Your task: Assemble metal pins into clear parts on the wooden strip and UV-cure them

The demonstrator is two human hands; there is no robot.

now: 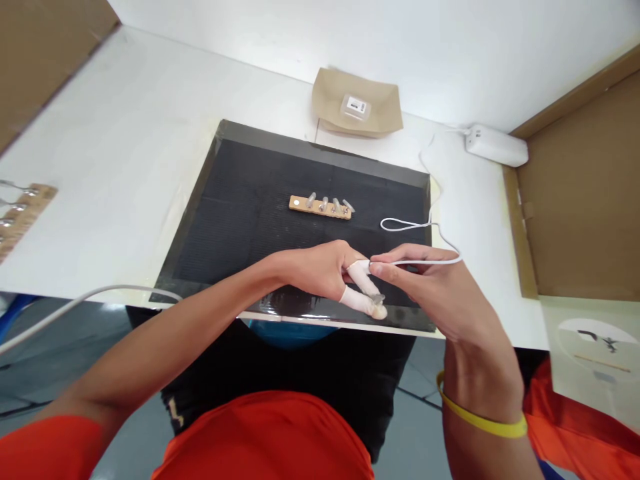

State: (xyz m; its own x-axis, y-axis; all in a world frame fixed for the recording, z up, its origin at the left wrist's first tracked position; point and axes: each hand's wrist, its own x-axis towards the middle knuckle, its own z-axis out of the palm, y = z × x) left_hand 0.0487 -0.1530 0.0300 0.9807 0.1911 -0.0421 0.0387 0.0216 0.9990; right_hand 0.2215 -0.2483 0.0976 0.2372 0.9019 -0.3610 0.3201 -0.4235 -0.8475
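My left hand [325, 270] is closed near the front edge of a black mat [240, 220], with white finger cots on thumb and forefinger pinching a small clear part [377, 300]. My right hand [435, 280] is closed too, pinching the end of a thin white cable [417, 227] right against the left fingertips. The cable loops over the mat's right side and runs back to a white adapter [495, 145]. A small wooden strip [320, 207] with several metal pins lies on the mat beyond my hands.
A tan paper tray [330, 107] holding a small clear packet stands behind the mat. Another wooden strip with pins [20, 213] lies at the left table edge. Brown cardboard [585, 200] stands at the right. A grey cable [75, 303] crosses the lower left.
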